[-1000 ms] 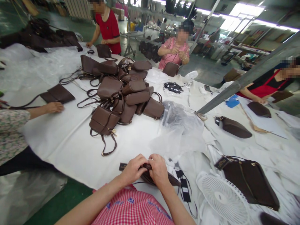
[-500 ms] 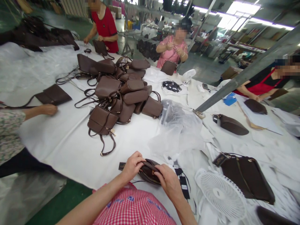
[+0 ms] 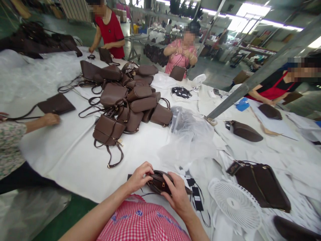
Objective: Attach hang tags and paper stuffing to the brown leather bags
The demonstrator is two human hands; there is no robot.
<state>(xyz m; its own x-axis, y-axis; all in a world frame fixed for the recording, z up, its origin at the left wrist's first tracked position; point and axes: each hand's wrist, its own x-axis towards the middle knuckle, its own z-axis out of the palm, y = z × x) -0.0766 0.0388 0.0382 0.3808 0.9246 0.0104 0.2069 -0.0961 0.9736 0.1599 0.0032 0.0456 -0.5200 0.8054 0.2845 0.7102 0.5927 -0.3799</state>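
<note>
A small dark brown bag (image 3: 158, 181) with a gold zipper pull lies at the table's near edge, between my two hands. My left hand (image 3: 142, 175) grips its left end, fingers curled over the rim. Over the bag's right side is my right hand (image 3: 175, 191), its thumb and fingers spread apart and touching the bag. Black tags (image 3: 197, 198) with cords lie just right of that hand. Farther back on the white table (image 3: 75, 167) is a heap of brown bags (image 3: 114, 94) with straps.
A white fan (image 3: 234, 204) stands at the near right, beside a larger dark bag (image 3: 262, 184). Clear plastic (image 3: 192, 134) lies mid-table, near a slanted metal post (image 3: 238, 90). A person's hand (image 3: 51, 119) is at the left by a flat bag; other people stand around the far side.
My right hand has loosened from a pinch on the bag's rim, with its fingers now spread. The bag's opening looks narrower. The view has shifted slightly.
</note>
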